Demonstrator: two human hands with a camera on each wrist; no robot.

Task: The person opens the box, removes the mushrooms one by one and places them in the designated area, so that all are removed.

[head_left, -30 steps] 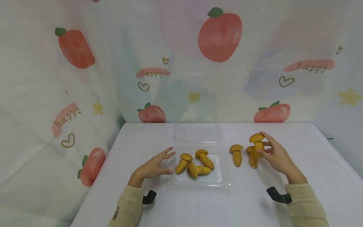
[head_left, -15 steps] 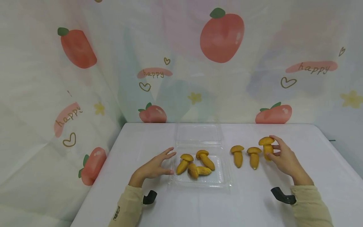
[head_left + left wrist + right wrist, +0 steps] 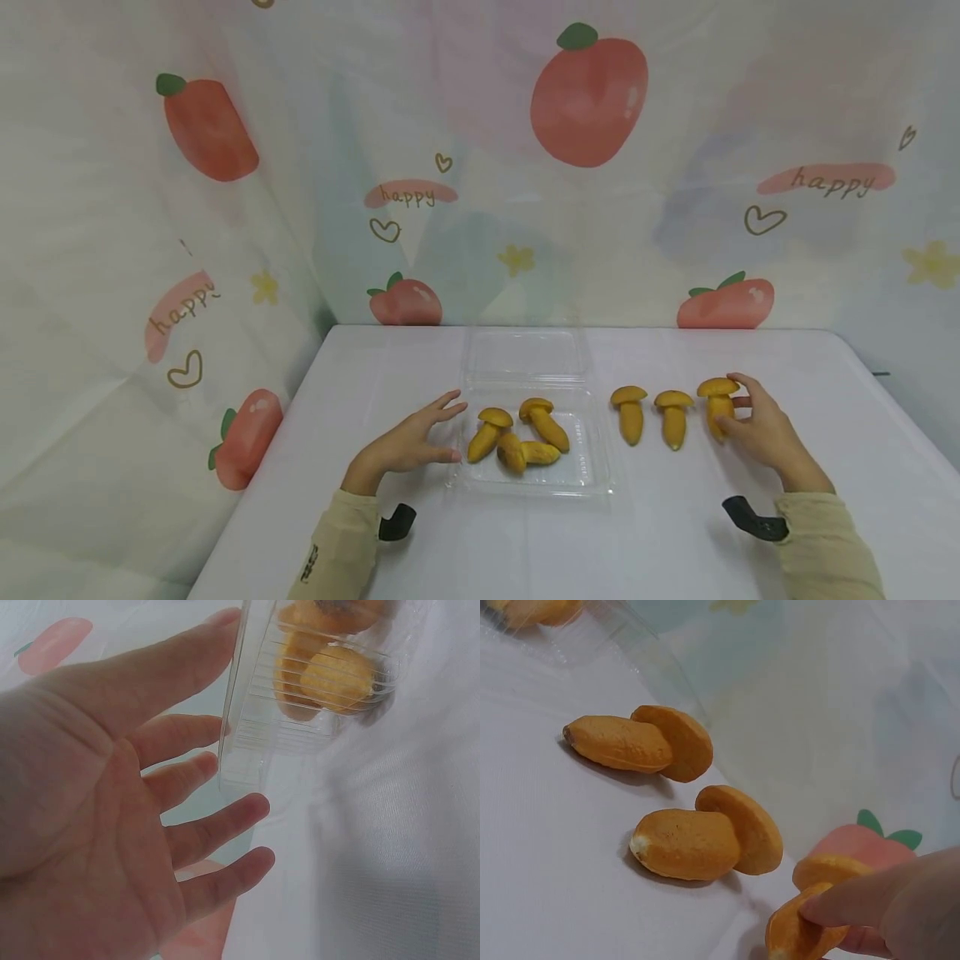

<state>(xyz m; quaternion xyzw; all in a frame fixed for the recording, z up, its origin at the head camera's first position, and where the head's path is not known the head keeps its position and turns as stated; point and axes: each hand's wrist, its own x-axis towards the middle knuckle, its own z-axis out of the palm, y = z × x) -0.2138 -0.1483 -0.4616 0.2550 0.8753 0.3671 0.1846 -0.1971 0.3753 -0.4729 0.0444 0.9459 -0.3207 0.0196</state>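
My right hand (image 3: 763, 432) pinches a yellow-brown mushroom (image 3: 717, 400) between thumb and fingers, low over the white table at the right end of a row. Two like mushrooms lie to its left, a middle mushroom (image 3: 673, 421) and a left mushroom (image 3: 630, 415), caps toward the back. In the right wrist view the thumb presses the stem of the held mushroom (image 3: 799, 930). My left hand (image 3: 405, 442), fingers spread, is at the left side of a clear plastic box (image 3: 588, 479); in the left wrist view its thumb and fingertips are right at the box wall (image 3: 241, 712).
Inside the box lie three more mushrooms, one of them a mushroom (image 3: 545, 423) at the back right. The box's clear lid (image 3: 525, 354) is folded back behind it. A printed fruit curtain (image 3: 480, 167) stands behind the white table (image 3: 570, 550).
My right hand has carried its mushroom rightward and down, from over the middle mushroom to the right end of the row. The left hand has stayed by the box.
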